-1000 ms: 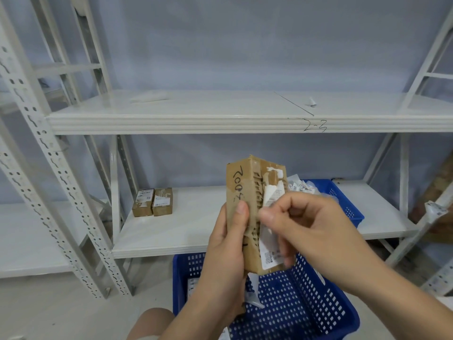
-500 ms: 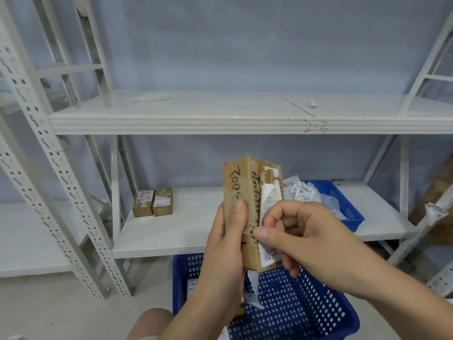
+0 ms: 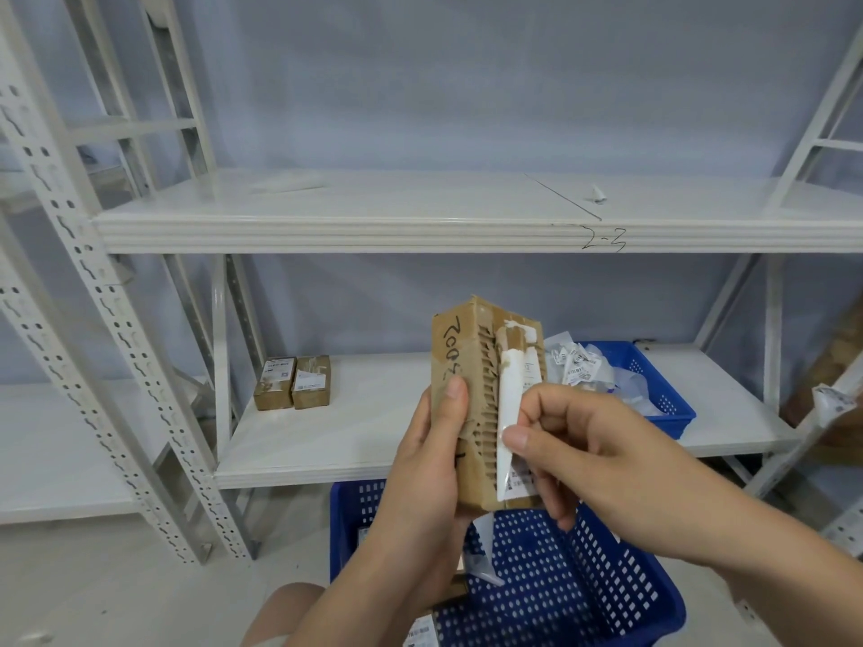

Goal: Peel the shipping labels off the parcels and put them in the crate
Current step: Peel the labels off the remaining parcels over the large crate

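Note:
My left hand [image 3: 420, 464] grips a brown cardboard parcel [image 3: 460, 361] upright in front of me, thumb on its front face with black handwriting. A white shipping label [image 3: 510, 403] is partly lifted from the parcel's torn right face, and my right hand [image 3: 560, 436] pinches its loose edge between thumb and fingers. Below the hands stands a blue perforated crate [image 3: 583, 586] on the floor, with a parcel and paper scraps inside.
Two small labelled parcels [image 3: 292, 382] sit side by side on the lower white shelf [image 3: 355, 436]. A second blue crate [image 3: 654, 389] with crumpled peeled labels stands on that shelf at the right. White perforated rack uprights [image 3: 93, 291] rise at the left.
My right hand has slid lower along the label and pulled more of its edge away from the parcel. The parcel and my left hand have barely moved.

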